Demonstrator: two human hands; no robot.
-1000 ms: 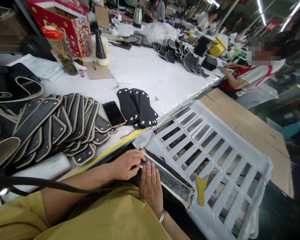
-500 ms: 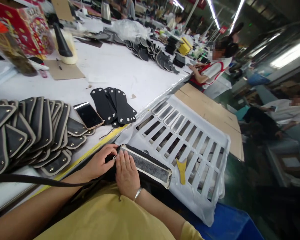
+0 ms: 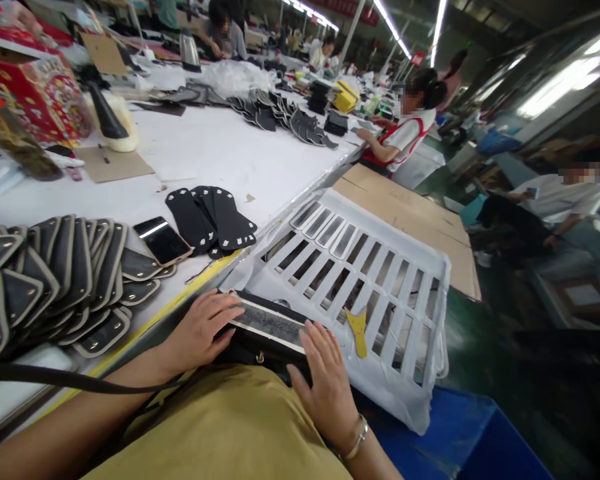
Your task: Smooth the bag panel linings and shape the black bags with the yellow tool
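A long black piece with a grey strip edged in cream [image 3: 270, 325] lies across my lap, against the table edge. On its left end rests my left hand [image 3: 200, 331], thumb apart from the bent fingers. My right hand [image 3: 325, 380] lies over its right end with the fingers stretched and the thumb spread, hiding that end. A small metal fitting [image 3: 260, 358] shows on the black side below the strip. Just right of my right hand, a yellow Y-shaped piece [image 3: 359, 331] lies on the white slotted tray [image 3: 405, 267].
Grey pieces with pale edging [image 3: 75, 267] are piled at the left. Beside them lie a phone [image 3: 163, 241] and black pieces [image 3: 210, 217]. A cardboard sheet [image 3: 410, 220] is behind the tray; a blue bin [image 3: 470, 433] stands below. A person in a red apron [image 3: 400, 143] sits beyond.
My right hand has slid right along the strip, from its left end to its right end. My left hand has shifted slightly left and its fingers now lie over the edge. The view has shifted.
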